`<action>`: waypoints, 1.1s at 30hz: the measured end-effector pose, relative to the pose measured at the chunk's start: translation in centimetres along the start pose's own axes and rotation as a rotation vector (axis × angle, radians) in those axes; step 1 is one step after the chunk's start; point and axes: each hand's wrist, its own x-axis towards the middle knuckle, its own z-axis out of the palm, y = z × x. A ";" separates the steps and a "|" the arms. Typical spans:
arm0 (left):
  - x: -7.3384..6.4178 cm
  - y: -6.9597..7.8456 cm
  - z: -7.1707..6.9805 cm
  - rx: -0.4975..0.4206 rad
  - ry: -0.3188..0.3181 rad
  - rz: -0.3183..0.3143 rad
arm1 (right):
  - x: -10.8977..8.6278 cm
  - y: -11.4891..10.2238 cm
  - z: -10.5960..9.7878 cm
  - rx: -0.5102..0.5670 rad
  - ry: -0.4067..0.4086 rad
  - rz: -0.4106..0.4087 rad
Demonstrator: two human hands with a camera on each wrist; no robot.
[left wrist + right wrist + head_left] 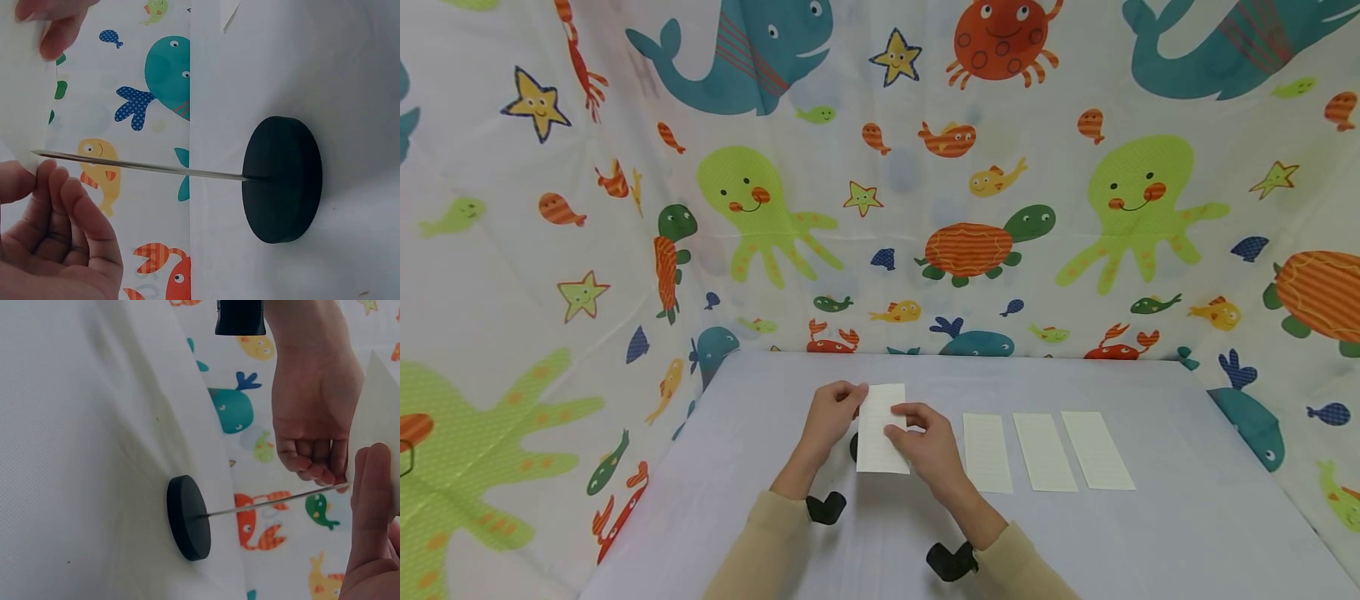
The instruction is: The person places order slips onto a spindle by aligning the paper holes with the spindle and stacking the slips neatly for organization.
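Observation:
I hold a white lined paper slip [880,429] above the table with both hands. My left hand [853,398] pinches its upper left edge and my right hand [901,419] pinches its right side. Under the slip stands a spike holder with a round black base [282,180] and a thin metal spike [144,165]. The spike's tip points at the slip [375,419], close to my left hand's fingers [312,465]. The right wrist view shows the same base [187,517] and spike [275,501]. In the head view only a bit of the base [853,447] shows beside the slip.
Three more paper slips [987,452] [1045,450] [1097,450] lie side by side on the grey table [1150,533], right of my hands. A curtain printed with sea animals [880,167] closes in the table at the back and on both sides.

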 end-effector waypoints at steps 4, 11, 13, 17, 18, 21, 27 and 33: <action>0.0 0.0 0.0 0.008 0.004 0.000 | 0.0 -0.1 0.0 0.002 0.000 0.006; 0.0 0.0 0.1 0.009 0.005 0.003 | 0.1 0.0 0.1 -0.001 0.002 0.022; 0.0 -0.1 0.1 0.009 0.000 0.000 | 0.0 0.0 0.1 -0.009 -0.003 0.027; -0.1 -0.2 0.1 0.013 -0.005 -0.002 | -0.1 -0.1 0.2 -0.013 -0.012 0.033; -0.1 -0.2 0.1 0.013 -0.006 0.000 | -0.1 -0.1 0.2 -0.014 -0.013 0.034; -0.1 -0.3 0.1 0.017 -0.009 0.010 | -0.2 -0.1 0.2 -0.011 -0.013 0.037; 0.0 -0.4 0.3 0.036 0.004 0.026 | -0.3 0.2 0.3 -0.008 -0.019 0.028; 0.1 -0.8 0.5 0.065 0.009 0.044 | -0.4 0.6 0.4 0.000 -0.023 0.034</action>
